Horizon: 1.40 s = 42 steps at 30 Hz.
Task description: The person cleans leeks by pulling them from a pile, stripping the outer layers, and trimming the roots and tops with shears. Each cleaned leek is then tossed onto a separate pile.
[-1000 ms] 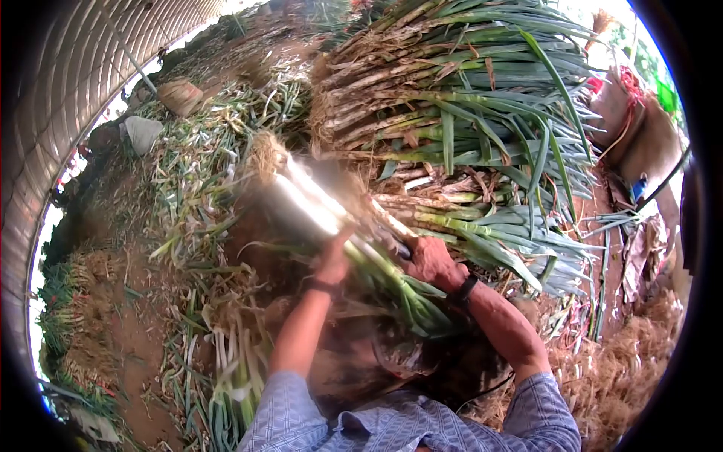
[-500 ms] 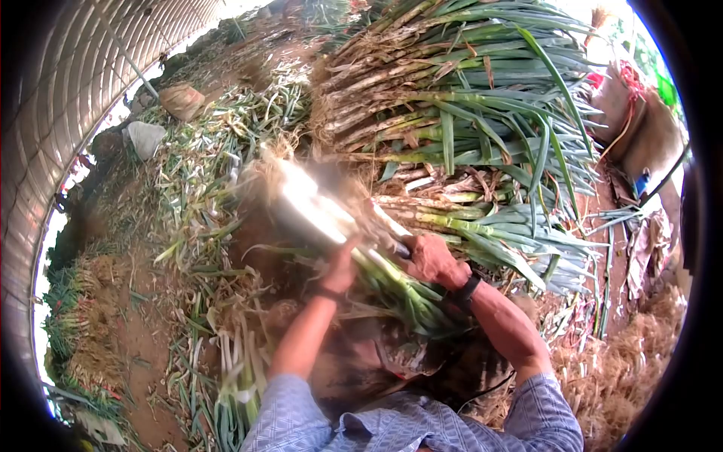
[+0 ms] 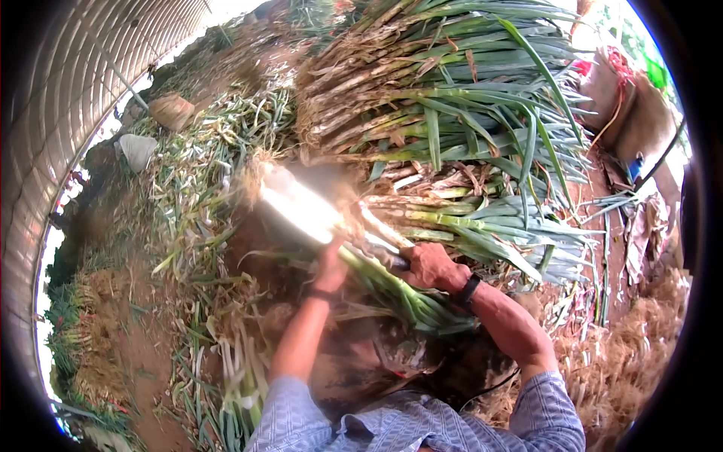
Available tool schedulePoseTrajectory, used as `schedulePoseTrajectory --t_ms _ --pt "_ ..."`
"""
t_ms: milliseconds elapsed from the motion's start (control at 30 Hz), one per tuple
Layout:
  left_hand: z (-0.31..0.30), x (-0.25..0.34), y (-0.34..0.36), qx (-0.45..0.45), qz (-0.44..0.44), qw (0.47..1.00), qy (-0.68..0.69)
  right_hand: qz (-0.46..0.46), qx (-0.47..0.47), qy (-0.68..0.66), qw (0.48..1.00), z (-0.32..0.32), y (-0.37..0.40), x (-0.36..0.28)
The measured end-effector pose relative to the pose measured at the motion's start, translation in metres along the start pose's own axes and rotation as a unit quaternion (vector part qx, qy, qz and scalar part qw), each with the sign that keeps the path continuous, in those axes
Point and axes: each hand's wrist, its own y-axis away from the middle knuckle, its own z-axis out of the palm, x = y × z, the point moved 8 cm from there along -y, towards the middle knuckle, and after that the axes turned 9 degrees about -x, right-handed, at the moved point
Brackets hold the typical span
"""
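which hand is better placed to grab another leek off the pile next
Likely the right hand: it is closer to the pile, while the left hand is on the held leeks. The right grips a dark tool, though, and may need freeing.

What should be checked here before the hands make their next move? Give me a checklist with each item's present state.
1. Left hand has a grip on the held stalks: ok.
2. Right hand is closed on the dark handle: ok.
3. Any cutting edge is away from the left fingers: cannot tell, the area between the hands is blurred.
4. Pale ends of the held stalks are clear enough to inspect: not ok, they are blurred and washed out by glare.
5. More stalks are near: ok, the large stalk pile lies ahead, seemingly within reach.
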Motion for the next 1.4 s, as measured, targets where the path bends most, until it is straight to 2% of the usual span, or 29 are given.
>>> schedulePoseTrajectory --t_ms 33,133,167,200,267,300,333,367,467,567,600,733,800,900,1033,1100,1167,1267,1333,1400 --pt "0.008 0.004 0.004 -0.013 -0.032 0.999 0.026 0.013 0.007 -0.036 0.999 -0.001 0.0 0.0" --pt "-0.004 -0.003 -0.004 -0.01 -0.036 0.999 0.014 0.031 -0.003 -0.005 1.0 -0.007 -0.004 -0.005" --pt "-0.015 -0.006 -0.009 -0.005 -0.013 0.999 -0.038 0.026 -0.035 0.015 0.999 0.003 -0.008 0.001" --pt "-0.021 -0.004 -0.013 -0.001 0.01 0.996 -0.091 0.028 -0.025 -0.006 0.999 0.001 -0.008 0.002" --pt "-0.034 -0.015 -0.019 0.017 0.012 0.997 -0.08 0.04 -0.004 -0.052 0.998 -0.002 -0.003 0.01" --pt "-0.021 -0.007 -0.017 0.035 -0.004 0.999 -0.017 0.016 0.002 -0.044 0.999 -0.003 -0.001 0.016" --pt "-0.01 0.001 -0.013 0.053 -0.019 0.997 0.046 0.036 -0.01 -0.046 0.998 -0.008 0.004 0.017" --pt "-0.004 0.007 -0.008 0.076 -0.021 0.996 0.042 0.056 -0.027 -0.034 0.997 -0.008 0.01 0.019" --pt "-0.014 0.011 -0.009 0.075 0.069 0.992 -0.068 0.081 -0.068 -0.018 0.994 -0.004 0.033 0.028" --pt "-0.034 0.009 -0.019 0.098 0.087 0.988 -0.078 0.048 -0.061 0.028 0.997 0.008 0.055 0.046" --pt "-0.018 0.016 -0.015 0.146 0.008 0.987 0.061 0.039 -0.061 0.036 0.997 0.009 0.062 0.049" --pt "-0.026 0.04 -0.021 0.144 0.058 0.985 0.08 0.073 -0.055 0.068 0.994 0.015 0.081 0.063" --pt "-0.023 0.053 -0.019 0.108 0.1 0.989 0.03 0.067 -0.038 0.065 0.995 0.015 0.084 0.068" --pt "-0.045 0.051 -0.023 0.114 0.083 0.99 0.032 0.058 -0.053 0.05 0.996 0.009 0.08 0.062" --pt "-0.054 0.068 -0.019 0.098 0.113 0.989 0.006 0.009 0.07 -0.02 0.997 -0.015 0.073 0.052" --pt "-0.058 0.084 -0.015 0.11 0.131 0.985 -0.002 0.017 0.039 -0.015 0.999 -0.017 0.067 0.044" --pt "-0.055 0.098 -0.013 0.081 0.127 0.989 0.015 0.028 0.001 -0.005 1.0 -0.008 0.061 0.043" --pt "-0.072 0.109 -0.016 0.067 0.122 0.99 0.029 -0.005 -0.014 0.006 1.0 0.001 0.053 0.034" --pt "-0.08 0.113 -0.02 0.081 0.117 0.989 0.028 0.012 -0.002 0.012 1.0 -0.003 0.046 0.029" --pt "-0.083 0.119 -0.023 0.115 0.142 0.983 -0.032 0.029 0.023 -0.005 0.999 -0.007 0.038 0.027"
